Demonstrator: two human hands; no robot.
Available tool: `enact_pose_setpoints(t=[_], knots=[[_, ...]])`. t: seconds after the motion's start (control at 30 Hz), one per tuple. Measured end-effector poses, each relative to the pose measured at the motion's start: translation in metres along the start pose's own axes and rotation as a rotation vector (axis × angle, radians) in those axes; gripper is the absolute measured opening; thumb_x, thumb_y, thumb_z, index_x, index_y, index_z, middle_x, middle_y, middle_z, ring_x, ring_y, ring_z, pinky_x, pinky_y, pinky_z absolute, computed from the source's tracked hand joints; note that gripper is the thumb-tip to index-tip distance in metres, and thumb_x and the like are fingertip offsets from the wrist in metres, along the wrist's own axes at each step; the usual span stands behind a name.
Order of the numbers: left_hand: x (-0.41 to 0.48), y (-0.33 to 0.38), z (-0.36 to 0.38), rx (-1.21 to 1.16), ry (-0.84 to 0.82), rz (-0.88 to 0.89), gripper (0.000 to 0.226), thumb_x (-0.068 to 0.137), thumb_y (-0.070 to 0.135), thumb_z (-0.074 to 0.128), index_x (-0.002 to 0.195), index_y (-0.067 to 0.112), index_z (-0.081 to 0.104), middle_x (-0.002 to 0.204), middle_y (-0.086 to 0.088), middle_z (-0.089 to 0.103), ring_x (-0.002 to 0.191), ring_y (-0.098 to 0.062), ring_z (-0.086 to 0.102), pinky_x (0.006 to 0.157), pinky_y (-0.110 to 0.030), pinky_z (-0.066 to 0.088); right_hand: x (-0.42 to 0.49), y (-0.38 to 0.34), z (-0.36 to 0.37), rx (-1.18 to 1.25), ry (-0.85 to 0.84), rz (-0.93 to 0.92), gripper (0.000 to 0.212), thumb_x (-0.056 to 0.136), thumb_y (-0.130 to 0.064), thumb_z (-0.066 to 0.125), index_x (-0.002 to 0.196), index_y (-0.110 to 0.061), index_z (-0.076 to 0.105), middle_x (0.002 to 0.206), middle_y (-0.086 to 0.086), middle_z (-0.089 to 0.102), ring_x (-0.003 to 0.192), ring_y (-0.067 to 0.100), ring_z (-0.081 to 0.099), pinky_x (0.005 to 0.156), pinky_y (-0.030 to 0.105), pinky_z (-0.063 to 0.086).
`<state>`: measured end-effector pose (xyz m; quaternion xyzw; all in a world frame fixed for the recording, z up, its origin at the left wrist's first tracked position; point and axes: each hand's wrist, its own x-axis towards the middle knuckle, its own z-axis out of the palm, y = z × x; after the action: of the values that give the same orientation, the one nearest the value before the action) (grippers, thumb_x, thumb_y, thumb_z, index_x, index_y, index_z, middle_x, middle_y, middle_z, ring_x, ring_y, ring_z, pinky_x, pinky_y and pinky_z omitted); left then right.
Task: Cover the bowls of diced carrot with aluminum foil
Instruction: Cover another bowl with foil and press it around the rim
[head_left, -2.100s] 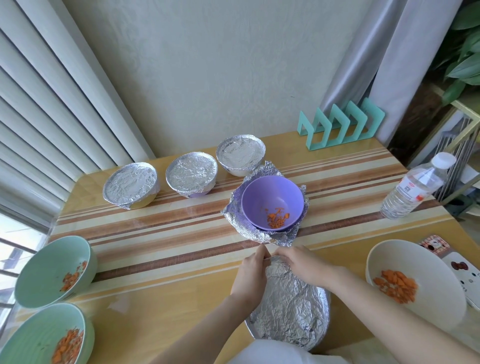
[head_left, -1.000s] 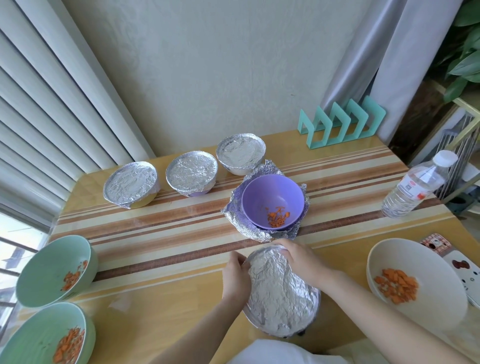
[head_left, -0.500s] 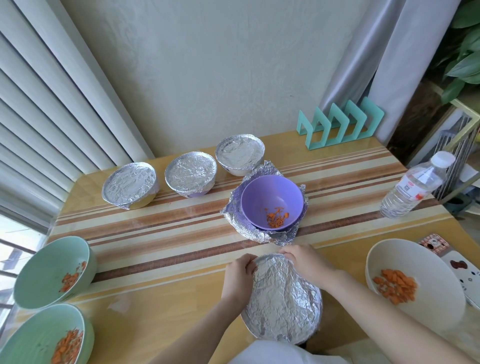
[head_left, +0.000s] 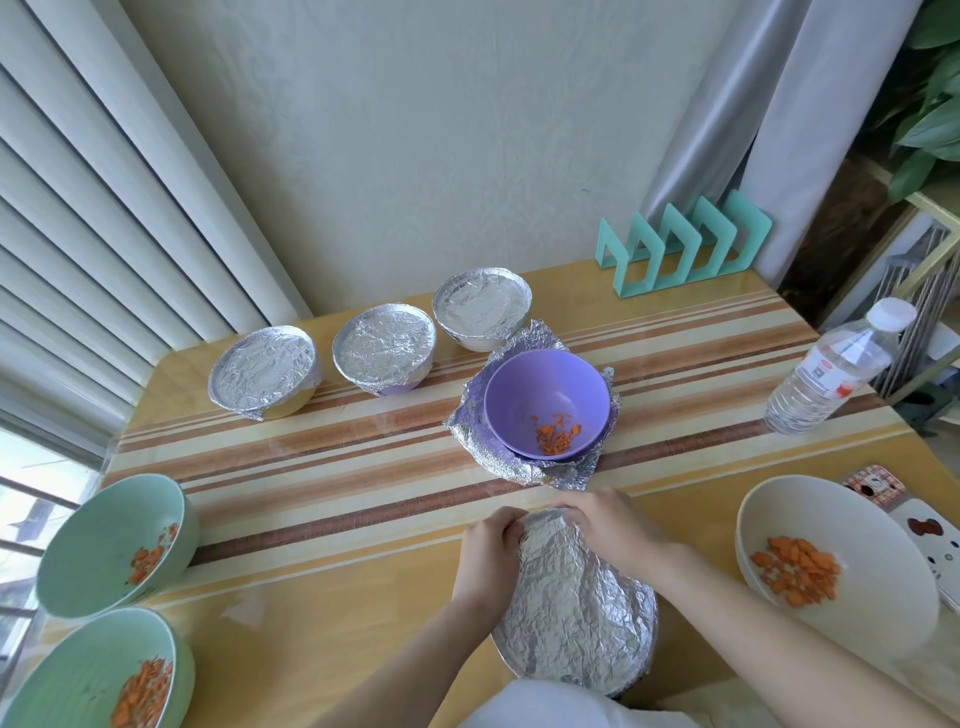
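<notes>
front bowl (head_left: 576, 623) at bench (head_left: 337, 597) near edge, foil (head_left: 556, 551) over its top | purple bowl (head_left: 540, 389) uncovered, few carrot bits, sitting on loose foil sheet (head_left: 519, 470) | back row of bowls (head_left: 383, 348) foil-topped | green bowls (head_left: 104, 540), white bowl (head_left: 831, 525) hold carrot | left grip (head_left: 488, 545), right grip (head_left: 608, 525) — fingers curled on the foil at far rim
</notes>
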<state>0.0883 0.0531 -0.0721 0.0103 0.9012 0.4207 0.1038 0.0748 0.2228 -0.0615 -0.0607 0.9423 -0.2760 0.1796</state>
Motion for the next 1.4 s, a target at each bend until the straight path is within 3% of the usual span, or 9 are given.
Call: enact_pose_setpoints(t=[0.17, 0.33, 0.53, 0.67, 0.83, 1.03, 1.2, 1.4], knots=[[-0.003, -0.003, 0.001, -0.009, -0.01, -0.065, 0.018, 0.092, 0.009, 0.051, 0.094, 0.009, 0.069, 0.075, 0.005, 0.062, 0.073, -0.013, 0.054, 0.061, -0.009, 0.036, -0.001, 0.005, 0.002, -0.002, 0.006, 0.016, 0.029, 0.098, -0.015, 0.046, 0.122, -0.023, 0.06, 0.106, 0.007, 0.068, 0.091, 0.022, 0.063, 0.077, 0.038, 0.052], [-0.003, -0.001, 0.006, -0.017, 0.0, -0.045, 0.016, 0.09, 0.007, 0.052, 0.088, 0.007, 0.068, 0.077, -0.01, 0.067, 0.076, -0.027, 0.057, 0.058, -0.018, 0.033, 0.0, -0.007, 0.002, 0.023, -0.002, -0.079, 0.029, 0.1, -0.02, 0.043, 0.126, -0.024, 0.056, 0.114, 0.002, 0.066, 0.102, 0.02, 0.06, 0.081, 0.032, 0.047], [-0.001, 0.004, 0.01, -0.008, -0.024, -0.007, 0.017, 0.09, 0.007, 0.05, 0.09, 0.007, 0.067, 0.08, -0.012, 0.067, 0.071, -0.02, 0.049, 0.068, -0.034, 0.039, 0.002, -0.002, 0.001, -0.064, 0.004, -0.073, 0.031, 0.096, -0.009, 0.049, 0.118, -0.026, 0.061, 0.101, 0.005, 0.07, 0.091, 0.02, 0.064, 0.066, 0.027, 0.043], [0.0, 0.007, 0.012, -0.022, -0.035, -0.014, 0.015, 0.089, 0.006, 0.051, 0.082, 0.006, 0.065, 0.074, -0.014, 0.064, 0.068, -0.02, 0.045, 0.06, -0.03, 0.032, 0.001, -0.002, 0.001, -0.182, -0.032, -0.097, 0.027, 0.094, -0.007, 0.046, 0.111, -0.025, 0.056, 0.097, 0.005, 0.067, 0.088, 0.026, 0.063, 0.066, 0.037, 0.047], [0.003, 0.013, 0.013, -0.002, -0.064, -0.013, 0.016, 0.09, 0.006, 0.051, 0.082, 0.004, 0.064, 0.072, -0.013, 0.061, 0.068, -0.022, 0.043, 0.057, -0.025, 0.029, 0.007, -0.006, -0.008, -0.254, -0.087, -0.065, 0.014, 0.095, -0.009, 0.048, 0.097, -0.01, 0.062, 0.089, 0.013, 0.067, 0.084, 0.029, 0.062, 0.06, 0.03, 0.033], [0.002, 0.015, 0.015, 0.013, -0.062, 0.001, 0.017, 0.092, 0.007, 0.05, 0.092, 0.007, 0.067, 0.082, -0.013, 0.066, 0.079, -0.03, 0.055, 0.064, -0.033, 0.034, 0.005, 0.002, -0.01, -0.059, -0.127, -0.046, 0.017, 0.097, -0.016, 0.046, 0.1, -0.009, 0.061, 0.085, 0.014, 0.062, 0.073, 0.026, 0.052, 0.059, 0.032, 0.03], [0.001, 0.018, 0.017, 0.041, -0.06, 0.035, 0.02, 0.091, 0.006, 0.049, 0.097, 0.01, 0.068, 0.084, -0.011, 0.067, 0.079, -0.029, 0.056, 0.066, -0.032, 0.035, 0.002, 0.014, -0.007, 0.049, -0.119, -0.047, 0.021, 0.098, -0.016, 0.047, 0.103, -0.006, 0.065, 0.088, 0.016, 0.065, 0.083, 0.029, 0.059, 0.063, 0.033, 0.035], [0.0, 0.016, 0.016, 0.013, -0.046, 0.003, 0.02, 0.092, 0.007, 0.05, 0.099, 0.012, 0.068, 0.087, -0.008, 0.069, 0.082, -0.025, 0.059, 0.07, -0.031, 0.04, -0.01, 0.019, -0.01, 0.148, -0.114, -0.03, 0.026, 0.101, -0.022, 0.041, 0.114, -0.015, 0.062, 0.103, 0.005, 0.068, 0.094, 0.02, 0.061, 0.079, 0.031, 0.044]])
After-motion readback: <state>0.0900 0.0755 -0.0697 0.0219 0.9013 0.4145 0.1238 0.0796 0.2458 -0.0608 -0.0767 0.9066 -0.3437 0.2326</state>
